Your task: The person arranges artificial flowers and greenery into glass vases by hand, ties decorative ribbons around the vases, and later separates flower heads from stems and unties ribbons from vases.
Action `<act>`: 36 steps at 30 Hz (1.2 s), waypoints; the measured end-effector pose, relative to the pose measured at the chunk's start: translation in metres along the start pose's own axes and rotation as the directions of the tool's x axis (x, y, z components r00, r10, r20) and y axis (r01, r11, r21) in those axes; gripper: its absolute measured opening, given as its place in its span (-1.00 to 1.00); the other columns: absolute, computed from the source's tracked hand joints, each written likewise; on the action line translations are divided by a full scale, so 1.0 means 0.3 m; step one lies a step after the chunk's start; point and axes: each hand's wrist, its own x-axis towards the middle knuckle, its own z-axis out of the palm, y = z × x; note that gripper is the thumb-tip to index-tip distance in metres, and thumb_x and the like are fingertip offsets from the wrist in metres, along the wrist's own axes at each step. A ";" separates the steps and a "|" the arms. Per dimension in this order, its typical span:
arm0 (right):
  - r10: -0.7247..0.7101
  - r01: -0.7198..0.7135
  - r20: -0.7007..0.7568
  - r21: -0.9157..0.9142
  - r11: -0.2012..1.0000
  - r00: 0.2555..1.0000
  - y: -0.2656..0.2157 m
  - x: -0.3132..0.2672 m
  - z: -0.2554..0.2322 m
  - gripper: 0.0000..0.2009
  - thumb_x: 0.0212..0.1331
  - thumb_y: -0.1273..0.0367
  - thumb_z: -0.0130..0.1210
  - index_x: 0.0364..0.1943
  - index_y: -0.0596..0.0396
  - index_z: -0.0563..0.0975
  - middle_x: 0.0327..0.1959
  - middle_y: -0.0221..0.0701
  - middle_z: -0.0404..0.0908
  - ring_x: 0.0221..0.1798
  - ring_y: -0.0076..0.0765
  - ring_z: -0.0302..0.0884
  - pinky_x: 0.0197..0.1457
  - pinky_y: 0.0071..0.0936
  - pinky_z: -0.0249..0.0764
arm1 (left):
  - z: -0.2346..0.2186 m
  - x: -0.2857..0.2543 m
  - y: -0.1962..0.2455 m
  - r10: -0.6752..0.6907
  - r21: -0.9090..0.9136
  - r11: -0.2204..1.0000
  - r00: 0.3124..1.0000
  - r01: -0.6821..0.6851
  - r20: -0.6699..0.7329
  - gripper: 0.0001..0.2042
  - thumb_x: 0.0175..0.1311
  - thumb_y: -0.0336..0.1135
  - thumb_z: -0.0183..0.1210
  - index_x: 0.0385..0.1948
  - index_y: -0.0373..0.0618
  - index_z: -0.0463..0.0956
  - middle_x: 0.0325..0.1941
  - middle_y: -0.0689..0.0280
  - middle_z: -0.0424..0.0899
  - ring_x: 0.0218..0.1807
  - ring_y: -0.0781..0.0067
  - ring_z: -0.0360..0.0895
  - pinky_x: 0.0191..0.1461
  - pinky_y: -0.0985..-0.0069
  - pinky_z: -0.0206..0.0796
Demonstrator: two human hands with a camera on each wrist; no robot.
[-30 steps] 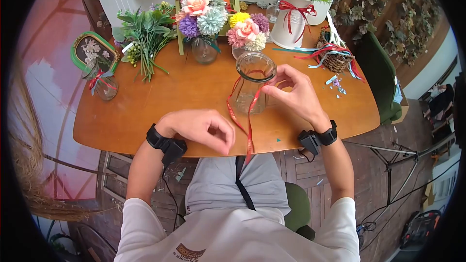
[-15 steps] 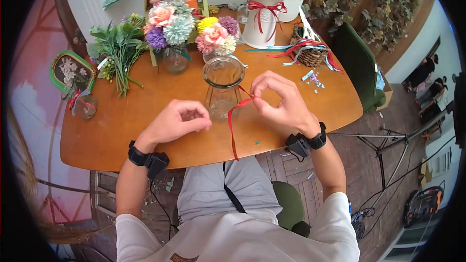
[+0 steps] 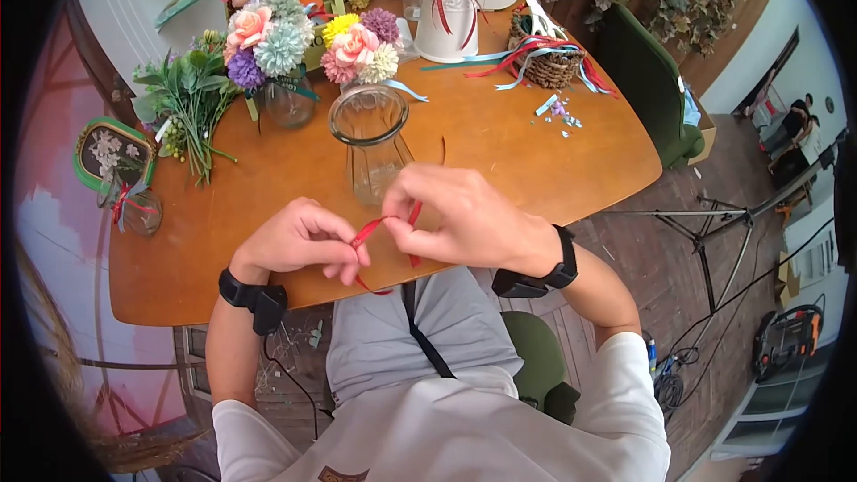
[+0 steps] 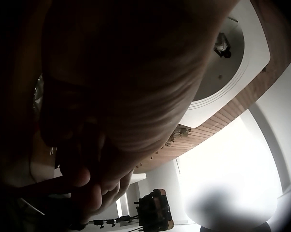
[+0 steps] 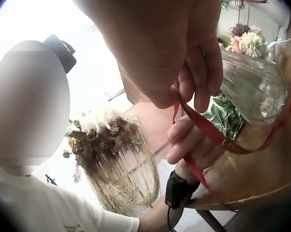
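Observation:
A red ribbon [image 3: 369, 231] runs between the two hands near the table's front edge. The right hand [image 3: 464, 219] pinches it between thumb and fingers; in the right wrist view the ribbon [image 5: 208, 129] hangs from these fingertips in a loop. The left hand [image 3: 302, 241] has its fingertips on the ribbon's other part, a tail hanging below them. Just behind the hands stands an upright clear glass vase [image 3: 370, 147], touched by neither hand as far as shows. The left wrist view is dark, with the left hand [image 4: 121, 87] filling much of it.
Flower bouquets in jars [image 3: 290, 105] stand behind the vase. Loose greenery [image 3: 192, 107], a green frame [image 3: 89, 161] and a small jar [image 3: 138, 212] lie or stand at left. A white pitcher [image 3: 446, 31], a ribbon basket [image 3: 552, 70] and scraps [image 3: 558, 110] are at right.
The right hand has moved from the vase's right side, drawing the ribbon away from the vase and toward the left hand. The left hand now touches the ribbon. The head view has shifted.

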 end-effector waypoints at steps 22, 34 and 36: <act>0.744 -0.775 -0.246 -0.058 0.629 0.622 0.259 -0.012 -0.775 -0.73 0.39 0.22 0.13 -0.13 0.13 0.70 -0.64 -0.78 0.17 -0.62 -0.81 -0.02 -0.55 -0.64 -0.13 | -0.015 0.059 -0.078 -0.010 0.015 1.000 0.926 0.017 -0.377 -0.83 0.44 -0.33 0.17 -0.23 -0.23 0.67 -0.56 0.49 0.54 -0.50 0.77 0.38 -0.46 0.71 0.14; 0.343 -0.312 -0.107 -0.714 0.626 0.933 0.409 0.322 -0.728 -0.69 0.38 0.19 0.13 -0.10 0.15 0.71 -0.66 -0.51 0.40 -0.52 -0.63 0.34 -0.42 -0.46 0.31 | -0.033 0.060 -0.072 0.002 0.012 1.000 0.847 0.005 -0.532 -0.82 0.45 -0.29 0.14 -0.23 -0.19 0.65 -0.54 0.52 0.48 -0.51 0.78 0.32 -0.43 0.73 0.16; 0.315 -0.250 -0.072 -0.782 0.571 0.946 0.428 0.329 -0.772 -0.72 0.34 0.22 0.16 -0.16 0.17 0.71 -0.54 -0.32 0.58 -0.41 -0.37 0.56 -0.25 -0.31 0.48 | -0.030 0.060 -0.072 0.014 -0.001 1.000 0.844 -0.017 -0.537 -0.81 0.46 -0.29 0.14 -0.23 -0.20 0.65 -0.54 0.52 0.48 -0.50 0.78 0.32 -0.43 0.73 0.16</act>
